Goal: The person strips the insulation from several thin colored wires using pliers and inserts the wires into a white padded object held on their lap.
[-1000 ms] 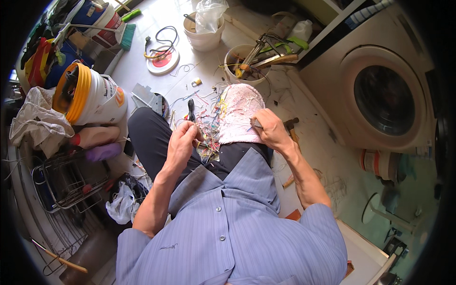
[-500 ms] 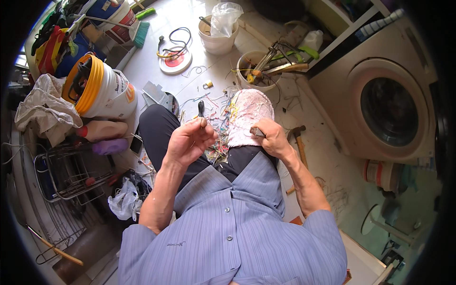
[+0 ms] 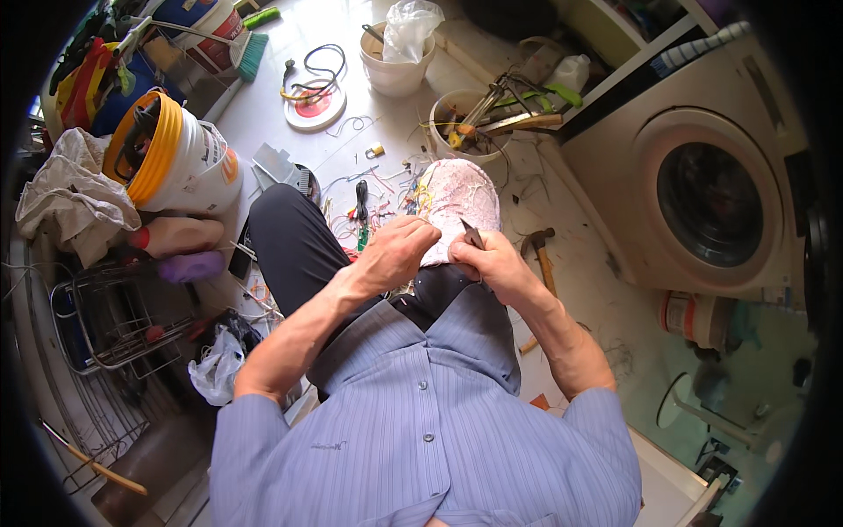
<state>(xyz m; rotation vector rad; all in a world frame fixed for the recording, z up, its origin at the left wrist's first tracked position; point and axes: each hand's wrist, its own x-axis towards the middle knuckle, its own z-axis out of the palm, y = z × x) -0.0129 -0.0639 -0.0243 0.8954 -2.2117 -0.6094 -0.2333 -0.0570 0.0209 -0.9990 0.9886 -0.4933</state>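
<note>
Pale pink, patterned cloth (image 3: pixel 457 206) draped over the right knee, strewn at its far end with bits of coloured wire (image 3: pixel 420 195). Left hand (image 3: pixel 397 253) curled into a loose fist at the near left edge of that cloth, knuckles up, fingers folded in and pressed against the fabric; whatever lies inside the curl too hidden to tell. Left forearm bare, angled up from the lower left across the dark trouser leg (image 3: pixel 294 241), elbow bent out from the rolled blue striped sleeve. Right hand (image 3: pixel 492 263) just beside the left, almost touching, closed narrow around a small dark metal tool (image 3: pixel 472 234) whose tip sticks up past the thumb and forefinger toward the cloth. Right wrist bent slightly inward, forearm running back down and to the right.

Black-handled pliers (image 3: pixel 361 195) flat on the floor between the knees, beyond the left hand. Hammer (image 3: pixel 540 250) on the floor just right of the right hand. Beige tub (image 3: pixel 467 133) of tools beyond the cloth, white bucket (image 3: pixel 395 70) with a plastic bag further off. White pail with yellow rim (image 3: pixel 171 158) tipped on its side at the left, washing machine (image 3: pixel 702 189) at the right.
</note>
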